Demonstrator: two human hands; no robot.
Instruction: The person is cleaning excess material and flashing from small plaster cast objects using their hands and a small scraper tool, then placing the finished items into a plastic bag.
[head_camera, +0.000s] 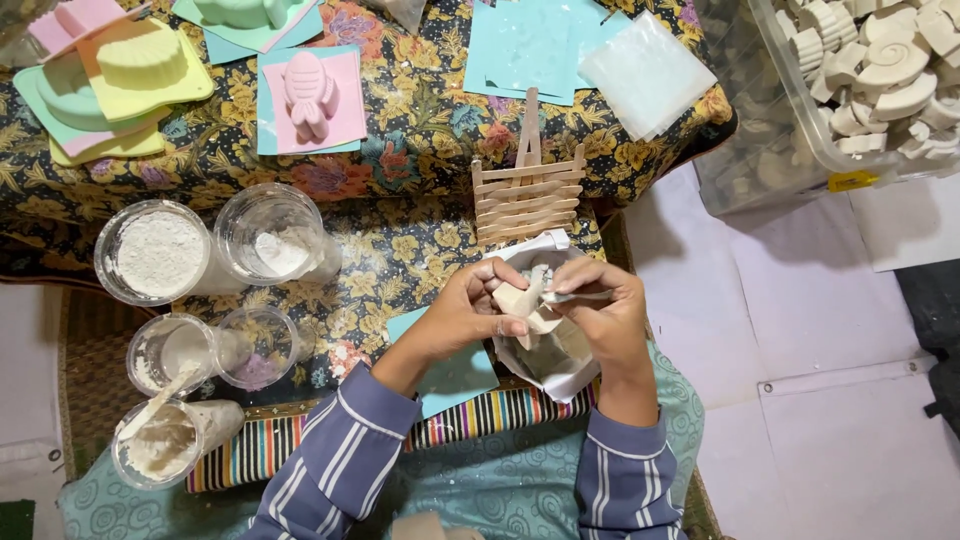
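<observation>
My left hand (470, 305) grips a small off-white plaster piece (520, 298) over a crumpled white bag (560, 365). My right hand (605, 310) holds a thin metal tool (578, 296) whose tip touches the plaster piece. Both hands meet just below a little rack of wooden sticks (527, 195). My sleeves are blue with white stripes.
Clear cups of white powder (150, 252) and a cup with a stirring stick (160, 440) stand at left. Pastel moulds (310, 92) and teal sheets (520, 45) lie on the floral cloth. A clear bin of white plaster casts (880, 70) sits at upper right.
</observation>
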